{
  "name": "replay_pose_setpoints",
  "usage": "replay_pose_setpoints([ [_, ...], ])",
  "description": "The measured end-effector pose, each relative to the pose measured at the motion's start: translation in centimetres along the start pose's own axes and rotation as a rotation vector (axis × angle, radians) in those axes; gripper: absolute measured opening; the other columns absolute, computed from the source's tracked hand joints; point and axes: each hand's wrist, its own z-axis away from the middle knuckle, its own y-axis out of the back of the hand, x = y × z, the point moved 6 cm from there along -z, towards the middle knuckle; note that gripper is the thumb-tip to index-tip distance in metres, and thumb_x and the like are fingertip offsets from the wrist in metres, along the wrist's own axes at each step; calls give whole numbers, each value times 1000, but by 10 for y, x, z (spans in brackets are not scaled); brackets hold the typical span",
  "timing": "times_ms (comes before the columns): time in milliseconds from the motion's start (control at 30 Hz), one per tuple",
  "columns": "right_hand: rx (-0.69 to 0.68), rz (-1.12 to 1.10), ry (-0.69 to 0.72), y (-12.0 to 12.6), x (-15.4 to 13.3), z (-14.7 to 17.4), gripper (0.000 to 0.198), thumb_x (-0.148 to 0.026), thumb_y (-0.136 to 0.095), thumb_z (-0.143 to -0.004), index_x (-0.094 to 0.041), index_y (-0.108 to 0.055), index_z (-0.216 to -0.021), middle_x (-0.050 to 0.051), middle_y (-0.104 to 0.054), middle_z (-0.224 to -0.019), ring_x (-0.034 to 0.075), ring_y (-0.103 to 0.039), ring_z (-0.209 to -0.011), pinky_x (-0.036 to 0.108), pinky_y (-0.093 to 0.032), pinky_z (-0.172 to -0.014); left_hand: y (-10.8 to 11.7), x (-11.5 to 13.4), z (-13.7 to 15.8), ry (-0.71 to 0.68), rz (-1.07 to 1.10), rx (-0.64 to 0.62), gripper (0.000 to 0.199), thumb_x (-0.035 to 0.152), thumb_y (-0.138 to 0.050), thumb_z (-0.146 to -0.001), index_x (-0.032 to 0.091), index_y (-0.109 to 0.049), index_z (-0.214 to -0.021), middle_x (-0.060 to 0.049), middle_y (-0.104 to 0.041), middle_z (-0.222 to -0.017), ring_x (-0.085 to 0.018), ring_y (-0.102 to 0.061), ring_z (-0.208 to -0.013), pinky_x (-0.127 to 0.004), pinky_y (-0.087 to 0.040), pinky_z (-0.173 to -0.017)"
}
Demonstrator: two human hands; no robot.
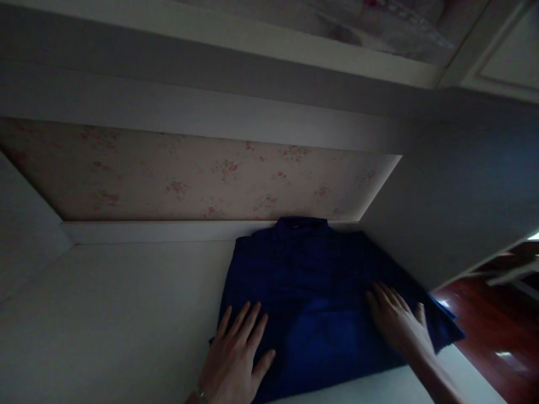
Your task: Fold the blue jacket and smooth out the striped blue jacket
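Both hands are lying flat, fingers spread and gripping nothing, on a folded blue shirt (pixel 311 286): the left hand (pixel 236 356) at its near left corner, the right hand (pixel 396 322) near its right edge. The shirt is sitting on the white shelf (pixel 105 314), collar against the flowered back wall (pixel 189 179).

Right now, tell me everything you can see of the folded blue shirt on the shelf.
The blue shirt is a deep blue cloth garment, folded into a flat rectangle with its collar toward the floral back panel. It lies on the white shelf, against the right side wall, its near right corner jutting just past the shelf edge. The left hand lies flat, fingers spread, on its near left part; the right hand presses flat on its right side. Dim light hides buttons and seams.
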Motion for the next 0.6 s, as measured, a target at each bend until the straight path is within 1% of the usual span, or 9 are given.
replay_pose_setpoints([
  [67,44,-141,176,13,-64,22,55,-46,-25,-96,-20,-37,-144,8,-38,-149,27,-30,-139,58,-21,-113,5,13,-4,-25,30,29,58,45,-33,-96,28,-14,-149,-3,-27,-155,-25,-33,-139,-53,-33,-111],
  [133,-14,-245,446,17,-131,49,49,-44,-32,-97,-29,-38,-143,2,-39,-149,24,-32,-138,53,-21,-115,9,26,-11,-44,79,51,55,43,-32,-97,28,-19,-149,-2,-29,-155,-24,-32,-140,-52,-30,-113],
  [167,-47,-272,542,17,-157,61,47,-42,-34,-97,-32,-38,-143,0,-39,-149,24,-33,-138,53,-20,-116,10,29,-15,-34,107,54,54,43,-32,-97,29,-23,-148,-2,-31,-154,-25,-32,-139,-53,-29,-113],
  [200,-77,-280,605,15,-176,69,45,-42,-35,-97,-35,-39,-142,-2,-39,-148,24,-34,-137,53,-20,-116,9,30,-19,-12,133,49,53,45,-33,-96,30,-26,-147,-3,-34,-152,-25,-33,-139,-54,-28,-113],
  [267,-110,-275,624,8,-188,73,46,-42,-34,-97,-34,-39,-142,0,-39,-149,24,-34,-137,51,-24,-115,4,26,-21,41,168,26,52,49,-33,-96,31,-31,-145,-3,-40,-150,-26,-36,-137,-57,-29,-112],
  [333,-111,-230,559,-2,-169,62,48,-46,-33,-97,-32,-38,-143,1,-38,-149,24,-31,-139,50,-25,-115,-2,15,-15,79,162,7,53,51,-32,-95,33,-31,-145,-3,-39,-150,-27,-37,-136,-59,-30,-111],
  [400,-100,-151,457,-14,-124,44,52,-49,-31,-96,-31,-35,-144,1,-34,-151,24,-27,-140,53,-19,-115,-8,-1,-2,119,125,12,54,51,-33,-95,34,-28,-146,-2,-34,-152,-28,-36,-137,-60,-33,-109],
  [500,-92,-36,255,-33,-27,17,57,-52,-24,-95,-29,-30,-147,1,-28,-154,25,-21,-142,55,-13,-115,-18,-28,24,218,71,21,54,49,-34,-95,33,-26,-146,0,-30,-153,-27,-35,-138,-57,-36,-108],
  [600,-97,13,76,-51,68,1,64,-45,-18,-91,-14,-36,-145,11,-35,-150,26,-28,-140,48,-21,-115,-28,-50,49,280,58,17,58,47,-33,-96,27,-18,-148,-3,-31,-153,-23,-36,-137,-52,-37,-110],
])
